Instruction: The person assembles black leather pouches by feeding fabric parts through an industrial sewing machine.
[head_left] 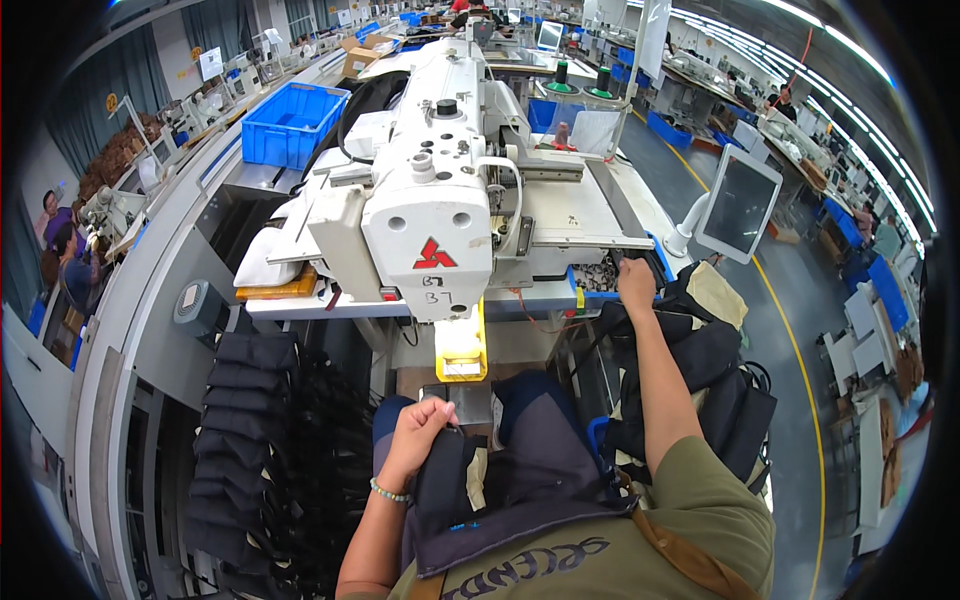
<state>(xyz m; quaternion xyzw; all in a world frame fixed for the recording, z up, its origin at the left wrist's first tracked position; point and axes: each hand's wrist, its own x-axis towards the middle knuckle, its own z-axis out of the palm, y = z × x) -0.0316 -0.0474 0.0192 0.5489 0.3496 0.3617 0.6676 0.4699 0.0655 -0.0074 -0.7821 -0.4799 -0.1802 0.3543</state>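
Note:
My left hand [422, 428] is closed on a black fabric piece [445, 485] with a cream patch, lying on my lap. My right hand [634, 282] is stretched to the right end of a blue tray [592, 290] of small parts under the machine's side plate, its fingers curled on something too small to make out. A large white industrial sewing machine [420, 200] stands before me, with a lit yellow holder [461, 367] below its head. Black fabric pieces with cream parts [700, 390] are heaped under my right arm.
A long stack of black pieces [240, 420] is at my left. A blue crate [280, 145] sits behind it on the machine bench. A screen on an arm [738, 205] stands at the right, beside an aisle [790, 330]. Other workers [75, 260] sit at far left.

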